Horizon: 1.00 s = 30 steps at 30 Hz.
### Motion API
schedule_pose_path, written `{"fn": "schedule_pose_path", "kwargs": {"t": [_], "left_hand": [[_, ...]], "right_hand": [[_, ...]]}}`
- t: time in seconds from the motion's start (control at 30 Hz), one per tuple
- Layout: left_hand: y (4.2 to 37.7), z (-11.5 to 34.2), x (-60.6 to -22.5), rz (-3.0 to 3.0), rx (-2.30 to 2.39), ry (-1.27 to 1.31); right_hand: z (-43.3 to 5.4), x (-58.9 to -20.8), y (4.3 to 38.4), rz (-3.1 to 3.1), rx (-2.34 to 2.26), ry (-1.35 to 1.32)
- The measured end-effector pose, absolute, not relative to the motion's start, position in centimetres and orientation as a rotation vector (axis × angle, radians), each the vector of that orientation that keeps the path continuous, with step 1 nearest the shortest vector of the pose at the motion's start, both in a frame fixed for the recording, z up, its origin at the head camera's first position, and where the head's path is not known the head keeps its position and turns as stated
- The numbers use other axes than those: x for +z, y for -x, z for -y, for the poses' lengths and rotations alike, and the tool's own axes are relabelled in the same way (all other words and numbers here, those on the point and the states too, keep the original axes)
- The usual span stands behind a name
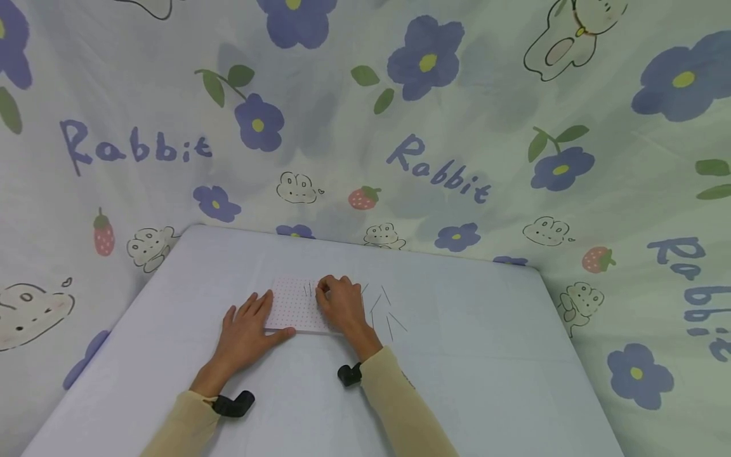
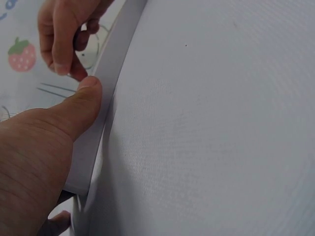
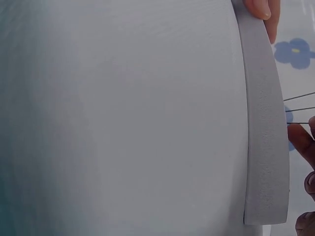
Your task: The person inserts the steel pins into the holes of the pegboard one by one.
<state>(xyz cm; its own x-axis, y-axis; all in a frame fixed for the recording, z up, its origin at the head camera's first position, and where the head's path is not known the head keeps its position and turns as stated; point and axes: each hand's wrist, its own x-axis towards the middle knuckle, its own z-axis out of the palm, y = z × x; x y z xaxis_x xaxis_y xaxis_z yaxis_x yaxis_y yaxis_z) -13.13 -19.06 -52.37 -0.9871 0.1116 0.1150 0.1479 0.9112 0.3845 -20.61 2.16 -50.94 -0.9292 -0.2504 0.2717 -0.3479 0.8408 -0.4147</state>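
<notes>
1. Right hand (image 1: 341,303), fingers curled, pinches a thin, dark, straight needle (image 3: 297,123), its end hidden by the hand.
2. Left hand (image 1: 245,335), fingers spread, touches the white, pink-dotted board (image 1: 290,311) beneath that pinch.

Same board (image 3: 268,123), close wrist views

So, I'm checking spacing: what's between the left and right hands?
In the head view, two thin dark pins stand on the dotted board between the left hand and the right hand.
</notes>
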Motion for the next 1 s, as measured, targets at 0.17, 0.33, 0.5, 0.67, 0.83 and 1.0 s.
{"fn": "schedule_pose_path", "kwargs": {"t": [0.17, 0.33, 0.5, 0.67, 0.83, 1.0], "left_hand": [[13.2, 19.1, -52.6, 2.991, -0.608, 0.203], [13.4, 19.2, -52.9, 2.989, -0.616, 0.206], [13.4, 19.1, -52.9, 2.991, -0.612, 0.210], [13.4, 19.0, -52.7, 2.989, -0.604, 0.206], [13.4, 18.9, -52.4, 2.980, -0.606, 0.209], [13.3, 19.1, -52.5, 2.979, -0.612, 0.203]], "right_hand": [[-2.2, -51.0, 20.6, 2.808, 0.680, -0.477], [-2.4, -50.8, 20.6, 2.832, 0.660, -0.471], [-2.7, -50.1, 20.3, 2.890, 0.668, -0.428], [-4.1, -48.4, 19.9, 2.905, 0.797, -0.358], [-6.8, -47.3, 19.7, 2.903, 0.918, -0.295], [-10.1, -47.3, 19.5, 2.882, 1.024, -0.207]]}}
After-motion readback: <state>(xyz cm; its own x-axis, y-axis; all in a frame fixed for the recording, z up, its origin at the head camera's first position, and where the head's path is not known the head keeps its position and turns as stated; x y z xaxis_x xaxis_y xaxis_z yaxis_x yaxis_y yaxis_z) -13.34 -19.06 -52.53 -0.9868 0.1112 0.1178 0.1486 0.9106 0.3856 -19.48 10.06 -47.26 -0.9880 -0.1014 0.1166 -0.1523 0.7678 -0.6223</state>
